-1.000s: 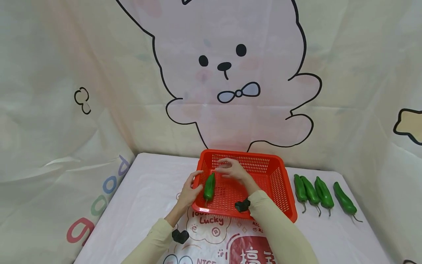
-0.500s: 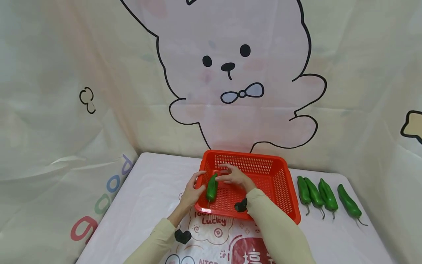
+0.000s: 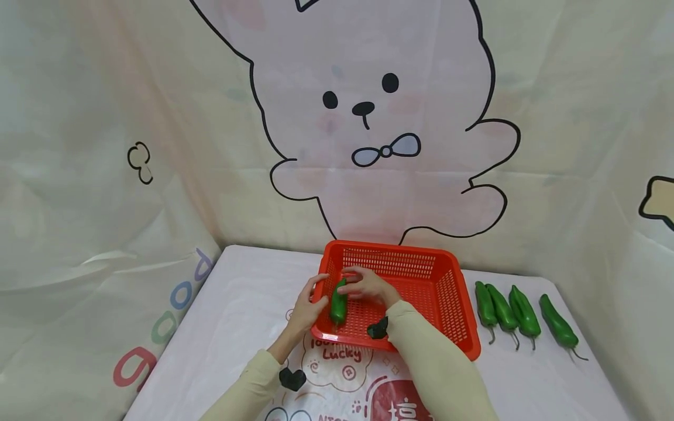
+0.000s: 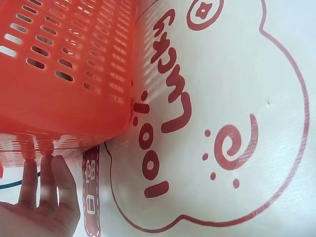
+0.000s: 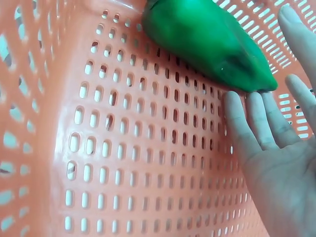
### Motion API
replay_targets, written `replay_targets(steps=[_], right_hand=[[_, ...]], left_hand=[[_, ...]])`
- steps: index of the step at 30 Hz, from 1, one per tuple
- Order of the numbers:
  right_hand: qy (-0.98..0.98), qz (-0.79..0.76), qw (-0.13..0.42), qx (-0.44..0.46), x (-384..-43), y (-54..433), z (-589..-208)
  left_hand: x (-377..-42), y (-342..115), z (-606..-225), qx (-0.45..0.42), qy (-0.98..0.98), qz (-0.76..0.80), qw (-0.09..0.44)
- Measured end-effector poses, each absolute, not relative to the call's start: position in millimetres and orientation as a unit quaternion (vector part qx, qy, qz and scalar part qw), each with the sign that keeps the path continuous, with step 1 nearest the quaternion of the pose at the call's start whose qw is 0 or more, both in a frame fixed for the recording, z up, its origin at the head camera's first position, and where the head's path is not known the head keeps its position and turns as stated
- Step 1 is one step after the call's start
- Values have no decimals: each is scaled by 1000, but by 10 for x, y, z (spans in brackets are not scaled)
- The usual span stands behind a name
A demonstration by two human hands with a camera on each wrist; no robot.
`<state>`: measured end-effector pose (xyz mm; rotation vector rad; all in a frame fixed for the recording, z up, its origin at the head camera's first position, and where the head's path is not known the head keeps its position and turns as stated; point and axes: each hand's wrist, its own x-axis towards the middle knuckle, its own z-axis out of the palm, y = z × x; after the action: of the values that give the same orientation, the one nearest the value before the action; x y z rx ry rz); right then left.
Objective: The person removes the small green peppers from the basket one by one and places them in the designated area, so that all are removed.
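Observation:
In the head view, a green chili pepper (image 3: 339, 307) lies along the left side inside a red plastic basket (image 3: 421, 298). My left hand (image 3: 307, 304) holds the basket's left rim, its thumb and forefinger over the edge. The left wrist view shows three fingers (image 4: 62, 183) of that hand against the outer wall of the basket. Reaching inside, my right hand (image 3: 368, 286) has its fingertips at the far end of the pepper. From the right wrist, the pepper (image 5: 207, 39) tapers to a tip right at those extended fingers (image 5: 239, 121).
On the table (image 3: 247, 286) to the right of the basket lie several more green peppers (image 3: 521, 310), stems toward me. A printed curtain (image 3: 389, 193) hangs right behind the table, and cloth walls stand at both sides.
My right hand has moved left and toward me, from above the basket to the pepper's far end. The left hand stays at the rim. The head view has shifted slightly.

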<state>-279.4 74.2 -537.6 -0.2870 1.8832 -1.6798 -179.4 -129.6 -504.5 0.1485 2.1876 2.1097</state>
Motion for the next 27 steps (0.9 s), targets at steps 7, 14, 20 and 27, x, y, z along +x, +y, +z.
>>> replay_targets(steps=[7,14,20,27], right_hand=[[717,-617,303,-114,-2722,706,-5252],[725,-606,309,-107,-2700,696,-5201],[726,-605,310,-103,-2712,685,-5203],[726,-606,310,-98,-2720,677,-5225]], left_hand=[[-1795,-1283,-5067,51,716,694,49],[-1800,-1284,-5081,55,713,698,44],[-1803,-1283,-5075,54,712,699,45],[-1801,-1292,-5073,50,711,700,49]])
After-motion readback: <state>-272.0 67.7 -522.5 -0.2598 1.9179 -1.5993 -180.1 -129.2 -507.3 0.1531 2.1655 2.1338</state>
